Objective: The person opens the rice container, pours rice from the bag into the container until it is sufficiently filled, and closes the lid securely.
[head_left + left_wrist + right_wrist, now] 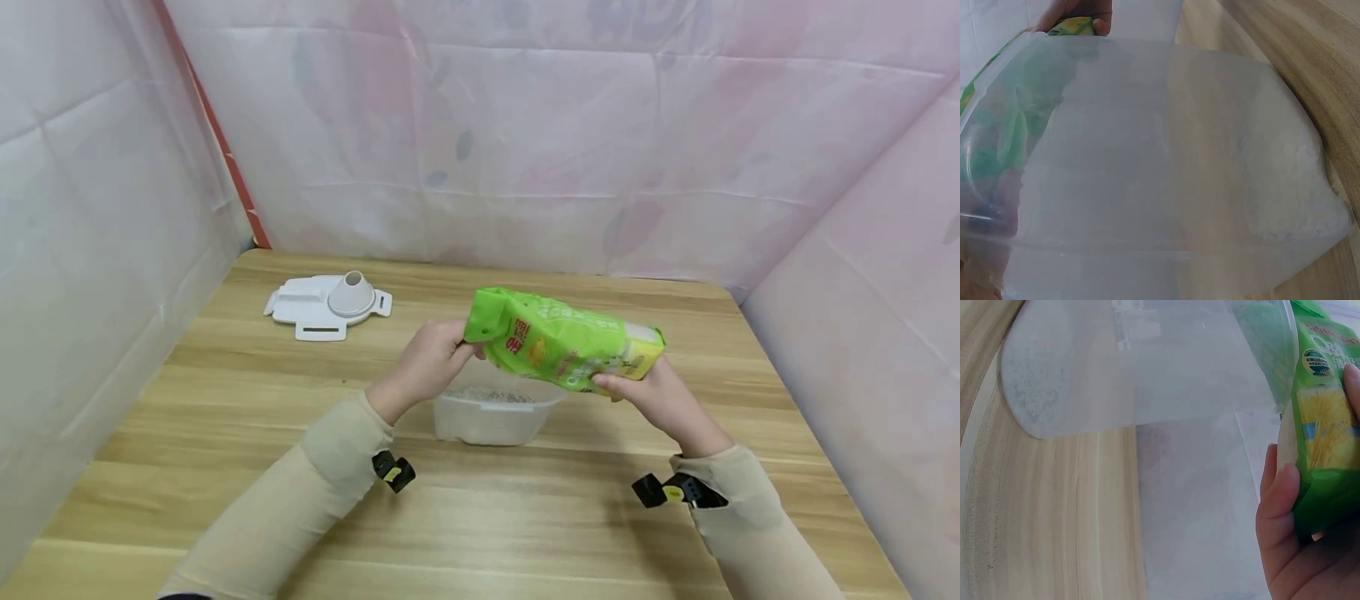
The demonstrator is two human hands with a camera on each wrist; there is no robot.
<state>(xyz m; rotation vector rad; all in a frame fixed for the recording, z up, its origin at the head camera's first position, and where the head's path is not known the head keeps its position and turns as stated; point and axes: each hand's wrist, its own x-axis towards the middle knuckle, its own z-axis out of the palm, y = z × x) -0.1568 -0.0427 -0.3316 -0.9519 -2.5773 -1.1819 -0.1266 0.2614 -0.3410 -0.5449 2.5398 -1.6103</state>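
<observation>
A green and yellow printed bag is tilted over a translucent plastic container, its green left end lower over the rim side. My left hand pinches that left end of the bag. At the other end, my right hand grips the yellow bottom, thumb on the front. In the right wrist view, the fingers curl round the bag. Pale grainy contents lie at the bottom of the container. Through its clear wall, the left wrist view shows the bag's green blurred.
A white plastic lid with a round spout and side latches lies at the back left of the wooden table. Pale patterned sheets form walls behind and on both sides. Each sleeve carries a small black camera.
</observation>
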